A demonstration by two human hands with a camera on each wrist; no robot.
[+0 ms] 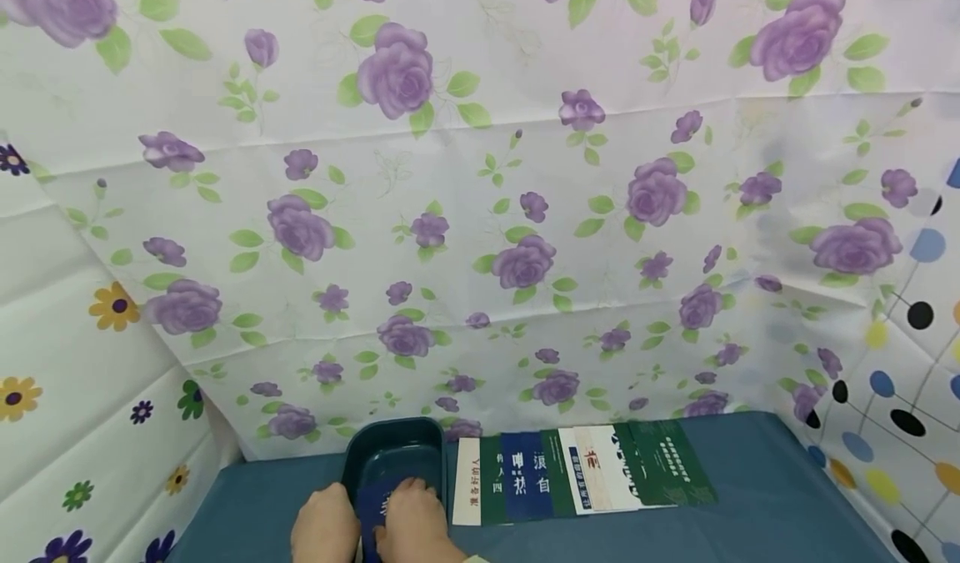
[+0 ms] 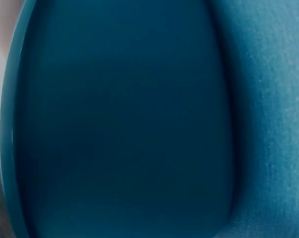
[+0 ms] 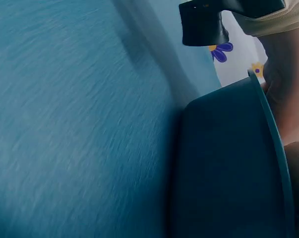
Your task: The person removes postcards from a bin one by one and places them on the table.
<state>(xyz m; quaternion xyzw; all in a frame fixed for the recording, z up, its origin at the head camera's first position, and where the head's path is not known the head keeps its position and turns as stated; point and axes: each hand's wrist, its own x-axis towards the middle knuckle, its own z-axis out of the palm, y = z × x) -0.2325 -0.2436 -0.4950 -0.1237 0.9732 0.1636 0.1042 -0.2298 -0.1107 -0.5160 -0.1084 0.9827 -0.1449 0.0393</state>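
Observation:
A dark teal rectangular bin [image 1: 393, 446] stands on the cloth near the back wall; its outer side fills much of the left wrist view and the lower right of the right wrist view. Both hands reach in over its near end. My right hand [image 1: 415, 520] holds a dark blue card [image 1: 371, 505] with white lettering, its thumb on the card's near part. My left hand [image 1: 325, 525] is at the bin's left side, close to the card's left edge. Its fingertips are hidden, so their hold cannot be told.
Right of the bin lies a side-by-side row of printed cards [image 1: 528, 475] in cream, green, blue and white. Teal cloth [image 1: 765, 480] covers the table. Flowered sheets [image 1: 465, 171] rise behind and at the sides. A black device [image 3: 204, 25] shows near a sleeve [image 3: 278, 22].

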